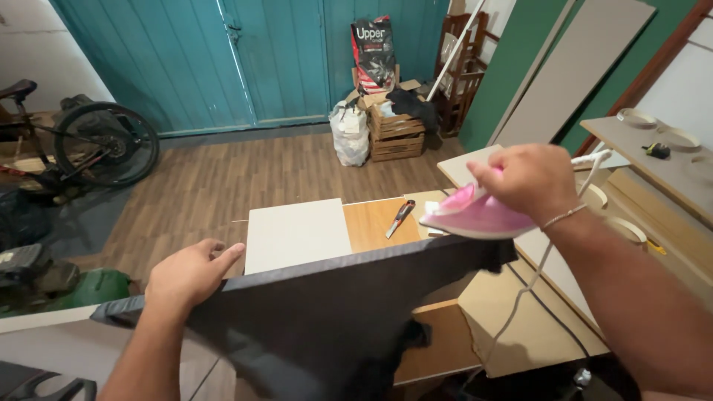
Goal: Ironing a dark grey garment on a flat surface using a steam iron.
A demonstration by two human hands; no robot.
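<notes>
My right hand (529, 177) grips the handle of a pink clothes iron (475, 215), held over the right end of a dark grey board's top edge (356, 312). A white cord (529, 286) runs down from the iron. My left hand (189, 273) rests on the board's upper edge near its left end, fingers curled over it. The board stands tilted toward me. Behind it lie a white panel (295, 234) and a wooden panel with a red and black utility knife (399, 218) on it.
Teal doors (245, 59) at the back, a bicycle (96, 145) at left, wooden crates (395, 134), a white bag (349, 134) and a chair near the wall. Long boards lean at right; a bench with tape rolls (637, 117) stands there. A green machine (96, 288) sits low left.
</notes>
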